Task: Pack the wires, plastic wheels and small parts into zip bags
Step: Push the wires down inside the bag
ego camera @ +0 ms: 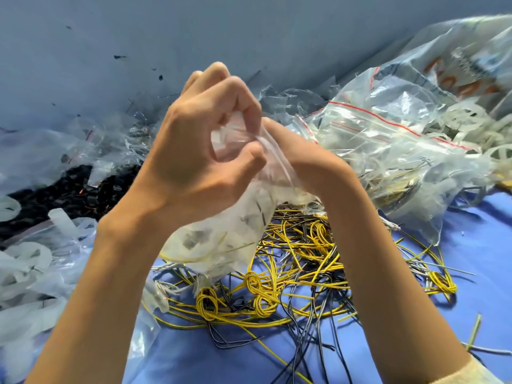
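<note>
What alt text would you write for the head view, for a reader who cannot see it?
The left hand and right hand pinch the mouth of a filled zip bag, held above tangled yellow and black wires on a blue table. More bags lie heaped beside.

One left hand, one right hand, one held zip bag, countless tangled wires.

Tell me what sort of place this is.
Probably a small-parts packing bench: wires heaped on a blue cloth, zip bags piled behind, left hand and right hand gripping a part-filled bag.
</note>
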Tool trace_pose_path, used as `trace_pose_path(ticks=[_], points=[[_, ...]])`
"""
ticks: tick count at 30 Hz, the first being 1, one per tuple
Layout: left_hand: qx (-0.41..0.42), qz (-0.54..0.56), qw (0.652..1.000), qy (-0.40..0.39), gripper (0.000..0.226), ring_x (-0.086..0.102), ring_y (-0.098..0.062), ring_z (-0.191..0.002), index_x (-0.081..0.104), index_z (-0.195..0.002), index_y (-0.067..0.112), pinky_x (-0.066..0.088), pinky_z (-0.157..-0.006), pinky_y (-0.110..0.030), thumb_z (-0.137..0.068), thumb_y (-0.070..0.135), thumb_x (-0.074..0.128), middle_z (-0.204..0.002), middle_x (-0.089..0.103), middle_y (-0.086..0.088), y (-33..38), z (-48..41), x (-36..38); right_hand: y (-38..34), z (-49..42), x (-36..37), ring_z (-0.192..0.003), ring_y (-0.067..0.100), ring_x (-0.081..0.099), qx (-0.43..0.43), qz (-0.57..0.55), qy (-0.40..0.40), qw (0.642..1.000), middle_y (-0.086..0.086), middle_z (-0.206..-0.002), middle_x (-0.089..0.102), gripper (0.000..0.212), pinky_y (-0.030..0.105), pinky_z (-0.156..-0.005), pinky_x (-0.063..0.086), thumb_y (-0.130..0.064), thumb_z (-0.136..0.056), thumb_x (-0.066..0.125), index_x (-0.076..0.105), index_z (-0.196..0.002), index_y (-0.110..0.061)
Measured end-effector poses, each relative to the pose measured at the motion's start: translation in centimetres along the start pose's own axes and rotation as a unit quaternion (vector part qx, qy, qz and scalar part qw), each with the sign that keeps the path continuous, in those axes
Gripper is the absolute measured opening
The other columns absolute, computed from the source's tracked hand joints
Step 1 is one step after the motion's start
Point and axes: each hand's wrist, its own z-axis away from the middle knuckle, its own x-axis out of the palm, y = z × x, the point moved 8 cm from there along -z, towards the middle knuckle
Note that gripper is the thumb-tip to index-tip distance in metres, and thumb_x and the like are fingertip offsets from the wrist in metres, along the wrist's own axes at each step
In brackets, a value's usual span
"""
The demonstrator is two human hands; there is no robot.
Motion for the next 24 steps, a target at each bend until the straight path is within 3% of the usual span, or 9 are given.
trace_pose_path(ticks=[1, 2, 5, 6, 10, 14, 17, 19, 24], points=[[-0.004, 0.002, 1.000, -0.002, 0.009, 0.036, -0.007, -0.077, 0.050, -0.081, 0.015, 0.029, -0.073, -0.016, -0.073, 0.017, 0.054, -0.079, 0.035, 0.013, -0.2, 0.1, 0.0, 0.3, 0.8, 0.3, -0.095, 0.017, 0.028, 0.020, -0.003, -0.004, 1.000, 0.033, -0.082, 0.051, 0.061, 0.031, -0.072, 0.042, -0.024, -0.071, 0.052, 0.047, -0.102, 0.028], [-0.016, 0.006, 1.000, -0.009, 0.010, 0.037, -0.006, -0.077, 0.049, -0.080, 0.018, 0.029, -0.074, -0.015, -0.074, 0.020, 0.055, -0.079, 0.036, 0.013, -0.6, 0.1, 0.2, 1.0, 0.9, 0.4, -0.078, 0.020, 0.045, 0.046, 0.010, -0.015, 0.999, 0.026, -0.079, 0.050, 0.054, 0.031, -0.066, 0.038, -0.024, -0.073, 0.055, 0.051, -0.098, 0.024], [-0.092, 0.013, 0.993, -0.070, 0.017, 0.042, 0.000, -0.074, 0.046, -0.076, 0.028, 0.032, -0.071, -0.010, -0.075, 0.031, 0.063, -0.077, 0.046, 0.011, -2.6, 0.8, 1.5, 2.4, 1.9, 1.3, -0.065, 0.004, 0.048, 0.124, 0.076, -0.116, 0.983, -0.001, -0.073, 0.055, 0.004, 0.024, -0.061, 0.044, -0.012, -0.088, 0.063, 0.060, -0.086, -0.014], [-0.111, 0.013, 0.988, -0.103, 0.018, 0.045, 0.002, -0.072, 0.048, -0.074, 0.027, 0.033, -0.068, -0.009, -0.074, 0.037, 0.064, -0.077, 0.049, 0.011, -3.2, 1.1, 2.0, 3.1, 2.2, 1.4, -0.060, 0.002, 0.047, 0.128, 0.088, -0.148, 0.977, -0.004, -0.072, 0.056, 0.014, 0.018, -0.056, 0.041, -0.009, -0.088, 0.061, 0.059, -0.081, -0.020], [-0.110, 0.002, 0.981, -0.158, 0.028, 0.050, -0.005, -0.077, 0.052, -0.074, 0.022, 0.037, -0.070, -0.017, -0.072, 0.050, 0.058, -0.079, 0.053, 0.009, -3.5, 1.3, 2.9, 3.4, 2.3, 0.9, -0.063, 0.013, 0.043, 0.138, 0.069, -0.163, 0.974, 0.007, -0.067, 0.052, 0.028, 0.028, -0.057, 0.032, -0.004, -0.088, 0.058, 0.058, -0.063, -0.017], [-0.128, 0.033, 0.975, -0.176, 0.020, 0.057, -0.015, -0.082, 0.053, -0.078, 0.021, 0.043, -0.075, -0.030, -0.077, 0.039, 0.060, -0.082, 0.060, 0.003, -3.5, 1.5, 3.4, 3.2, 2.7, 3.2, -0.055, -0.003, 0.044, 0.136, 0.091, -0.240, 0.957, 0.018, -0.070, 0.055, 0.010, 0.013, -0.052, 0.037, 0.011, -0.085, 0.053, 0.060, -0.082, 0.003], [-0.148, 0.059, 0.968, -0.193, 0.018, 0.063, -0.020, -0.087, 0.053, -0.077, 0.023, 0.048, -0.076, -0.035, -0.077, 0.040, 0.060, -0.086, 0.066, -0.001, -3.7, 1.8, 3.4, 4.0, 2.4, 3.4, -0.069, -0.003, 0.048, 0.163, 0.035, -0.223, 0.960, 0.017, -0.087, 0.058, 0.022, 0.017, -0.060, 0.045, 0.009, -0.088, 0.054, 0.057, -0.109, 0.003], [-0.164, 0.080, 0.967, -0.178, 0.020, 0.064, -0.018, -0.082, 0.053, -0.077, 0.022, 0.047, -0.064, -0.023, -0.077, 0.040, 0.061, -0.088, 0.068, -0.005, -4.1, 1.9, 3.1, 4.3, 2.3, 3.1, -0.082, 0.010, 0.052, 0.158, 0.036, -0.217, 0.963, 0.023, -0.099, 0.060, 0.026, 0.030, -0.072, 0.050, 0.000, -0.093, 0.053, 0.051, -0.116, 0.013], [-0.201, 0.038, 0.975, -0.087, 0.026, 0.046, -0.009, -0.058, 0.047, -0.075, 0.017, 0.033, -0.050, -0.014, -0.079, 0.039, 0.061, -0.075, 0.062, 0.001, -6.1, 1.8, 1.7, 2.3, 0.7, 0.4, -0.068, 0.016, 0.056, 0.063, 0.003, -0.055, 0.996, 0.010, -0.072, 0.060, 0.020, 0.029, -0.063, 0.048, -0.008, -0.096, 0.053, 0.065, -0.083, 0.001]])
